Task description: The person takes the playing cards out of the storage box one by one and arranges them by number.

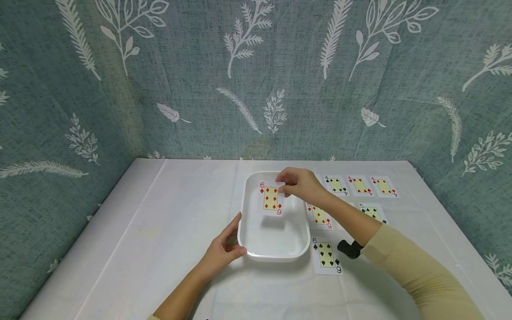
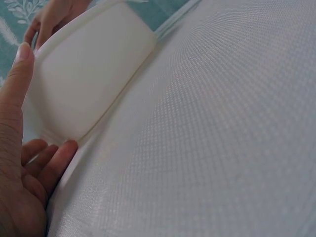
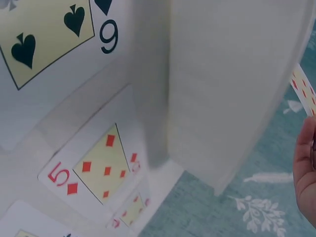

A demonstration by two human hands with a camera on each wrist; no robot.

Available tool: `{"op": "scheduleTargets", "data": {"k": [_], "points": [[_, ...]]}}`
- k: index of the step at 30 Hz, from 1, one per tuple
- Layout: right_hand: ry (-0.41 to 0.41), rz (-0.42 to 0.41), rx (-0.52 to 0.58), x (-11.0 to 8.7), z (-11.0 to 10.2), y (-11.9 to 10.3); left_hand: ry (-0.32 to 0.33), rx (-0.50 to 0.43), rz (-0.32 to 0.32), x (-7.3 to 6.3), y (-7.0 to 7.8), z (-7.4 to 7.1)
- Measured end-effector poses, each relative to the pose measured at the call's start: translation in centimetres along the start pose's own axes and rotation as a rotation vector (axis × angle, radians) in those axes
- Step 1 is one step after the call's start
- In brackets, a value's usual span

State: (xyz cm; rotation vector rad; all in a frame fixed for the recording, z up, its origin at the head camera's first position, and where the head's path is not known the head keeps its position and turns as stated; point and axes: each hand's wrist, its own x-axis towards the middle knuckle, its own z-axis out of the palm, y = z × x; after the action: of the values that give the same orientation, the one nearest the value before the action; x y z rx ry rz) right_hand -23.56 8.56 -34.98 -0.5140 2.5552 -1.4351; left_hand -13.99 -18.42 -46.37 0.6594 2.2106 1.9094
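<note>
My right hand (image 1: 302, 184) pinches a six of diamonds (image 1: 271, 198) by its upper right edge, holding it face up over a white plastic tray (image 1: 276, 257). The card casts a shadow on the tray floor. At the tray's near left corner, my left hand (image 1: 220, 250) holds its side, finger and thumb at the rim. In the left wrist view, more fingertips (image 2: 61, 158) bear on the low part of the tray wall (image 2: 94, 74). The right wrist view catches part of the right hand (image 3: 304, 173) and the card (image 3: 303, 89) beyond the tray.
Right of the tray lie a six of spades (image 1: 326, 255), a five of diamonds (image 1: 319, 216) and a black-suited five (image 1: 372, 212), partly covered by the right arm. Several fours, such as the four of hearts (image 1: 360, 186), line the back. A patterned cloth wall (image 1: 192, 115) rises behind the table.
</note>
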Motion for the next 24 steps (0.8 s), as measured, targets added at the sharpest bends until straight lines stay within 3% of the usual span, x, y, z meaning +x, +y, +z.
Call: {"op": "scheduleTargets", "data": {"k": [14,24], "points": [[0.001,-0.054,0.001,-2.9,-2.0,-0.5,-0.02,-0.014,-0.018,0.0,0.1,0.0],[0.004,-0.042,-0.03,-5.0,-4.1,0.0,-0.021,-0.01,-0.012,0.0,0.0,0.0]]}}
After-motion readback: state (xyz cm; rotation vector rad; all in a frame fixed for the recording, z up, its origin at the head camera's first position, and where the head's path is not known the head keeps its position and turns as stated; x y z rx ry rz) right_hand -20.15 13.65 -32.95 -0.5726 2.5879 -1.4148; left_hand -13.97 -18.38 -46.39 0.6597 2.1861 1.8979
